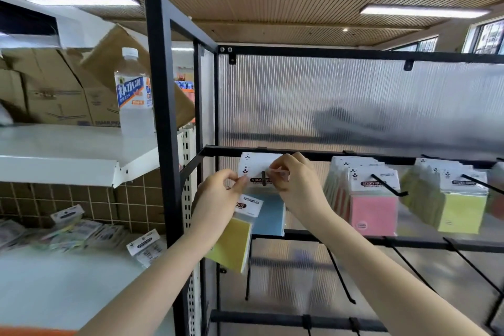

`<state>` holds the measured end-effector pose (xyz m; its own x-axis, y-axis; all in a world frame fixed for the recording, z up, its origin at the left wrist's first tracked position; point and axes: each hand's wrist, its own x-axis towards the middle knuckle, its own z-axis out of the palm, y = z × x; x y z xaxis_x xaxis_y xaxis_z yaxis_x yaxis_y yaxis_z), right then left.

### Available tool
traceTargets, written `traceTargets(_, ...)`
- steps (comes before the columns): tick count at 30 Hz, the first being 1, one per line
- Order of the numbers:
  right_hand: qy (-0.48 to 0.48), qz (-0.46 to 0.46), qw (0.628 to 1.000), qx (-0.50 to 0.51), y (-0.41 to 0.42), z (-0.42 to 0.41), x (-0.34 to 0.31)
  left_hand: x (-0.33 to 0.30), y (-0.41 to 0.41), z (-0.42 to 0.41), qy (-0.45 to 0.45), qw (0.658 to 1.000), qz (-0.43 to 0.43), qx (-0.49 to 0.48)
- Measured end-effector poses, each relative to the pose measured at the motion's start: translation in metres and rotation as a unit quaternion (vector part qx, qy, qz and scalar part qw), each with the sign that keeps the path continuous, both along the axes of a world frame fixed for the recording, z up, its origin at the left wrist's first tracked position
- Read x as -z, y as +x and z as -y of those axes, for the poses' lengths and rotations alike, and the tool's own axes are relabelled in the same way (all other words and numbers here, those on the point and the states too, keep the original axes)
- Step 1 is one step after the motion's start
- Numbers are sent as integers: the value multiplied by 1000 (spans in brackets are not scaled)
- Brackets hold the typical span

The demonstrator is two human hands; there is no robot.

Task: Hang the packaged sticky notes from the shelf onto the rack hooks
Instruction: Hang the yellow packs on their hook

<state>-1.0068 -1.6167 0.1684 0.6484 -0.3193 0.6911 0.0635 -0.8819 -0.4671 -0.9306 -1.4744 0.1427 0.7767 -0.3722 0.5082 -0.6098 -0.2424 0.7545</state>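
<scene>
A blue sticky-note pack (268,214) hangs at the leftmost hook (263,178) of the black rack (341,155). My left hand (218,199) pinches the left edge of its white header card and also holds a yellow pack (231,245) under the palm. My right hand (297,180) pinches the header's right edge at the hook. Pink packs (371,210) and yellow-green packs (461,213) hang on hooks to the right. Several more packs (81,232) lie on the white shelf at the left.
A water bottle (133,95) and cardboard boxes (54,84) stand on the upper white shelf (68,155). Bare black hooks (341,275) stick out from the lower rack bar. A ribbed translucent panel (354,101) backs the rack.
</scene>
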Motion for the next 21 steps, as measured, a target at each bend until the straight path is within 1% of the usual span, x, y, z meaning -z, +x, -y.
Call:
traceTargets(3,3,3,1000,3,-2,1,2,0,-8,-6,-40,999,14,-9)
traceTargets(8,36,4,999,14,-20,6,12,4,-34,-15,-137,987,84,-30)
traceTargets(11,76,30,997,-2,-44,5,21,8,-54,-13,-139,984,107,-23)
traceTargets(13,115,42,992,-34,-66,1,28,11,-67,-7,-133,986,103,-4)
traceTargets(15,145,10,985,-91,-89,-2,33,14,-82,3,-130,987,90,23)
traceTargets(17,155,-45,978,-131,-110,-2,37,16,-99,17,-126,988,77,46)
traceTargets(19,139,-78,979,-131,-130,4,42,17,-117,35,-139,986,59,74)
traceTargets(21,135,-89,980,-113,-148,14,45,18,-132,51,-141,984,55,97)
